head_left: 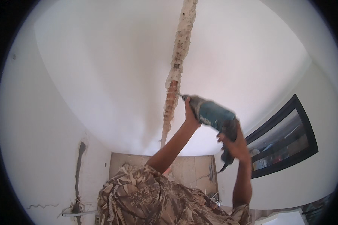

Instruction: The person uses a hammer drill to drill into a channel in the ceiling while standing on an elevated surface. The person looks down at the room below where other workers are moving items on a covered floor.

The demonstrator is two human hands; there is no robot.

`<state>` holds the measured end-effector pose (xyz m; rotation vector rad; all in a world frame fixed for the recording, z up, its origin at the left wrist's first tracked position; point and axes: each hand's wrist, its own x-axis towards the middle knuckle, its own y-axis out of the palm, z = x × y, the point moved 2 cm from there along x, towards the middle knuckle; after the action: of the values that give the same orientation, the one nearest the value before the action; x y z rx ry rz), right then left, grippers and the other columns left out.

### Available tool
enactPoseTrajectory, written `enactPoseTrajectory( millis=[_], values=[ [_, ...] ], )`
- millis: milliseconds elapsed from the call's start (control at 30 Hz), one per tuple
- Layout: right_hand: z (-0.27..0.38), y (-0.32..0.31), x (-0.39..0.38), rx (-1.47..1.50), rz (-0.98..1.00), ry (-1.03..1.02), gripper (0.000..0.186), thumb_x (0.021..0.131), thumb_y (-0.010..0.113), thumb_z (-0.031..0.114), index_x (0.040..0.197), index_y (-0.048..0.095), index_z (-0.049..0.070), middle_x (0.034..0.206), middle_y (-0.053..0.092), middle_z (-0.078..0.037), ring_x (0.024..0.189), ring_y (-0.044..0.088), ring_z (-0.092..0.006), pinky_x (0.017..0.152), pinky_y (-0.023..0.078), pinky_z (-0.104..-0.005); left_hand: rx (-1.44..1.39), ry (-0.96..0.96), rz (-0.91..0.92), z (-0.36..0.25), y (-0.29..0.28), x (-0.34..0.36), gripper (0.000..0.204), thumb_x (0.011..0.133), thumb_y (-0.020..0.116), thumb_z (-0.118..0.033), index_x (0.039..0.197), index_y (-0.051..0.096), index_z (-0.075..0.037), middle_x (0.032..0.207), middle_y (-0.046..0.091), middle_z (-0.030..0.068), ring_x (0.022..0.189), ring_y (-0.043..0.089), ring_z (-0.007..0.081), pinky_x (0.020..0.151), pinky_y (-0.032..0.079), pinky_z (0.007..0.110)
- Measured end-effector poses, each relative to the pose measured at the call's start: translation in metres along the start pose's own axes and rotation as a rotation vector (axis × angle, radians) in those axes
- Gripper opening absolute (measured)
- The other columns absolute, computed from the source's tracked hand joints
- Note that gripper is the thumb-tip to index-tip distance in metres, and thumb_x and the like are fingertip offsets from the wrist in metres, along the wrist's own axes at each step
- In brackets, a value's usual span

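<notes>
White plastered wall (116,75) with a long, ragged channel (183,37) exposing reddish brick (171,96). The teal-and-black power drill (216,114) lies right of the channel, its long axis slanting up-left, tip near the channel's edge. The left hand (191,114), nearer the brick, supports the drill's front; the right hand (234,145) grasps its rear handle.

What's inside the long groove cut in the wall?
Inside the groove, reddish brick shows near the drill bit, with rough, pale material higher up. Whatever lies behind those surfaces is covered and can't be seen.
</notes>
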<state>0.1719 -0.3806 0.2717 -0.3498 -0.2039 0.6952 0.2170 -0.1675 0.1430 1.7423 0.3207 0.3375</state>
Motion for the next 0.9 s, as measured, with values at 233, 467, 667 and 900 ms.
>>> enactPoseTrajectory(
  millis=[233,467,667,900],
  values=[
    [-0.058,0.046,-0.083,0.116,-0.077,0.025,0.081,0.084,0.07,0.013,0.149,0.022,0.003,0.12,0.055,-0.019,0.1,0.061,-0.0254,0.082,0.052,-0.0371,0.04,-0.205,-0.093,0.005,-0.02,-0.061,0.061,0.087,0.054,-0.063,0.117,0.055,-0.009,0.107,0.063,0.0148,0.101,0.063,0.0314,0.093,0.051,0.05],
    [-0.049,0.083,-0.098,0.195,-0.137,-0.121,0.084,0.084,0.069,0.01,0.149,0.017,-0.003,0.132,0.049,-0.025,0.123,0.053,-0.0314,0.102,0.043,-0.0417,0.176,-0.196,-0.097,-0.025,0.013,-0.073,0.058,0.089,0.055,-0.061,0.113,0.057,-0.008,0.098,0.064,0.0118,0.092,0.065,0.0274,0.086,0.054,0.046],
    [-0.003,0.104,-0.097,-0.012,-0.155,-0.161,0.09,0.084,0.071,0.011,0.15,0.011,-0.002,0.124,0.056,-0.03,0.112,0.062,-0.0386,0.093,0.05,-0.045,0.261,-0.159,-0.085,-0.047,0.029,-0.075,0.058,0.088,0.056,-0.061,0.111,0.059,-0.007,0.099,0.065,0.0115,0.09,0.066,0.0252,0.082,0.056,0.042],
    [0.037,0.144,-0.09,-0.176,-0.156,-0.175,0.09,0.084,0.07,0.012,0.149,0.009,-0.003,0.125,0.053,-0.034,0.114,0.06,-0.0435,0.094,0.05,-0.0477,0.244,-0.203,-0.071,-0.086,0.027,-0.078,0.059,0.087,0.058,-0.059,0.111,0.059,-0.005,0.099,0.065,0.012,0.088,0.067,0.0248,0.08,0.057,0.041]
  ],
)
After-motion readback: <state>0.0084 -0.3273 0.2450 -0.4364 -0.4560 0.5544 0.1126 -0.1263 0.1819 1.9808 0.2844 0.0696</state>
